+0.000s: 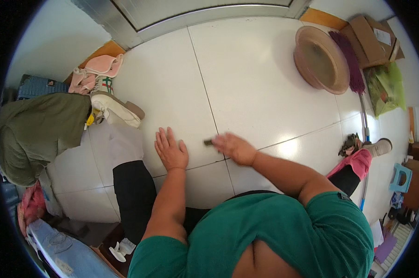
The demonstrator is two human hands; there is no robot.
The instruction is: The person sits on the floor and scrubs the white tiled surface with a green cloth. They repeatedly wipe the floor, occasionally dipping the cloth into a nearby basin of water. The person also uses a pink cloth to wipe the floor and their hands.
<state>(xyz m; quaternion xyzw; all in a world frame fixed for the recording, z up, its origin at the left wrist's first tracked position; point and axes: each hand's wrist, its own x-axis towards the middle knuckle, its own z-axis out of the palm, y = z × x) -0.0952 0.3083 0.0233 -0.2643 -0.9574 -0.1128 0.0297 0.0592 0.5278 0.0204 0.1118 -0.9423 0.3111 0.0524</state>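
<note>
My left hand (pixel 171 153) rests palm down on the white tile floor (pixel 167 87), its fingers spread and nothing under them that I can see. To its right, my right hand (pixel 238 150) is low over the floor, blurred by motion. At its fingertips is a small dark object (pixel 208 142), apparently pinched between them; it is too blurred to name. Both hands are close to where dark tile joints (pixel 224 158) cross. My legs in black trousers (pixel 133 198) are spread to either side.
A pinkish plastic basin (pixel 299 66) with cloudy water stands far right, beside a purple mop head (pixel 352 69), a cardboard box (pixel 367 45) and a green plastic bag (pixel 386 92). A white shoe (pixel 120 111) and an olive padded jacket (pixel 46 128) are left. A metal-framed door (pixel 209 15) lies ahead.
</note>
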